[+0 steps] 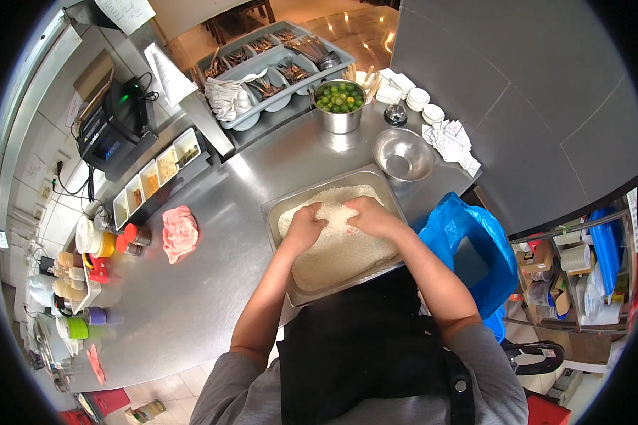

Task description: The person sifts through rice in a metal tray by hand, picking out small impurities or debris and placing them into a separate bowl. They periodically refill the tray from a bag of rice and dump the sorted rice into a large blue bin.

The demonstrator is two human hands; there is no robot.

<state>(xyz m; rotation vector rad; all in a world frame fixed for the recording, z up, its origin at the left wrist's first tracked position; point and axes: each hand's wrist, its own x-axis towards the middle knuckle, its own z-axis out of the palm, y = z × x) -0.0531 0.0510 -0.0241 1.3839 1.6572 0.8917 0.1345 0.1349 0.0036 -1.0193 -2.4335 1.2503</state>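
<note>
A rectangular stainless steel pan [399, 204] holds a bed of pale breadcrumb-like coating [329, 271]. Both my hands are inside it, toward the far half. Between them is a crumb-covered piece of food [337, 217], with a little pink showing near its lower right. My left hand [305, 226] grips its left side, thumb on top. From the right, my right hand [369, 217] holds the other side with fingers curled. Crumbs hide the fingertips and most of the piece, so its full shape cannot be told.
A steel bowl [402, 154] stands beyond the pan's right corner, near a pot of green citrus fruit [340, 106]. An open blue plastic bag [492, 265] hangs close by my right forearm. Left lie a pink cloth [180, 234], spice jars [136, 234] and a topping rack [151, 180].
</note>
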